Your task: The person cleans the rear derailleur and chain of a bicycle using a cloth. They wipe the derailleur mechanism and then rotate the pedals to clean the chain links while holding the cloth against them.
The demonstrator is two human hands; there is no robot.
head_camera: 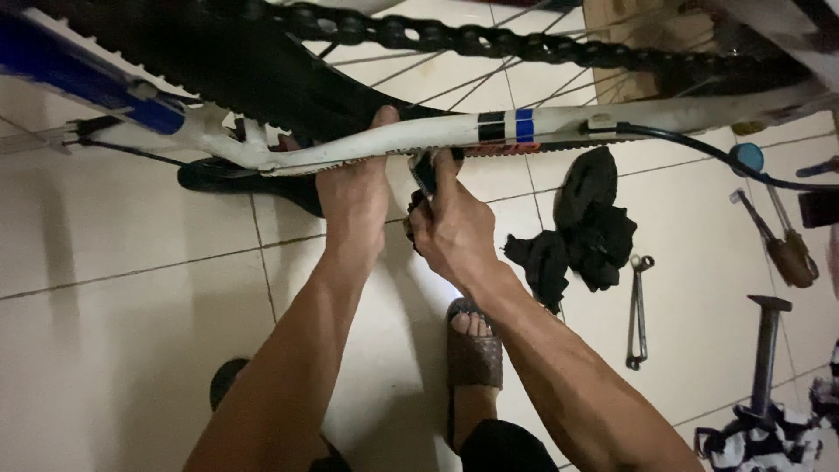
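- Left hand (pixel 354 197): reaches up to a white bicycle frame tube (pixel 437 133), fingers wrapped around it from below, thumb tip showing above the tube's top edge. Closed on the tube.
- Right hand (pixel 450 229): just beside the left hand, on its right, fingers pressed together around a small dark object (pixel 423 175) held up against the underside of the same tube. What the object is cannot be told; it is mostly hidden by the fingers.
- White bicycle frame tube: runs crosswise above both hands, with black and blue bands (pixel 508 127) to the right of the right hand.
- Chain (pixel 454 37): black, stretched above the tube and well above both hands.
- Wheel spokes (pixel 489 74): behind the tube, above the right hand.
- Black cable (pixel 699 147): leaves the tube far to the right of the right hand and curves off to the edge.
- Black rag (pixel 581 227): bunched on the tiled floor (pixel 131 253), near the right hand on its right.
- Spanner (pixel 637 310): metal, lying on the floor right of the rag, apart from it.
- Wooden-handled tools (pixel 786 245): on the floor, far right of the right hand.
- Sandalled foot (pixel 474 345): brown sandal on the floor, below the right hand.
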